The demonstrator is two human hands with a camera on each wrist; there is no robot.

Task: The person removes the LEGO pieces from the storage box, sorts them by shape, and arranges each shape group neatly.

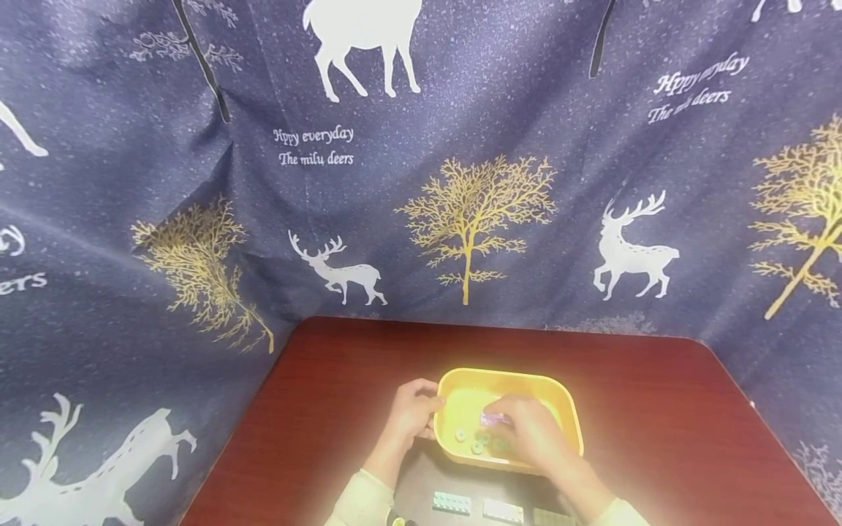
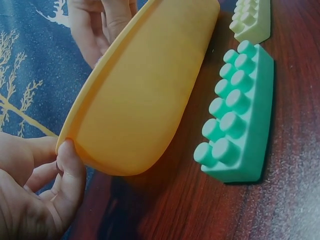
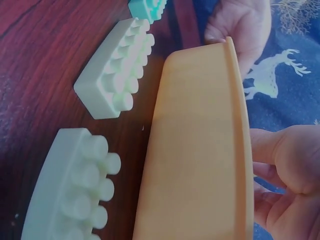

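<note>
On red-brown tabletop (image 1: 355,361), yellow tub (image 1: 506,378); left hand (image 1: 413,410) at its left end, thumb and fingers clamped on rim (image 2: 84,102). Inside tub, right hand (image 1: 531,427), fingers clamped on purple piece (image 1: 490,418); small round green pieces (image 1: 478,447) near it. On person's side of tub, teal block (image 2: 246,117) and two paler blocks (image 3: 114,70) in row.

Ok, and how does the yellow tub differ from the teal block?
The yellow tub is far bigger than the teal block. The tub is hollow and smooth-walled; the block is studded. The left hand grips the tub's rim; no hand touches the block. Each is a single colour.
</note>
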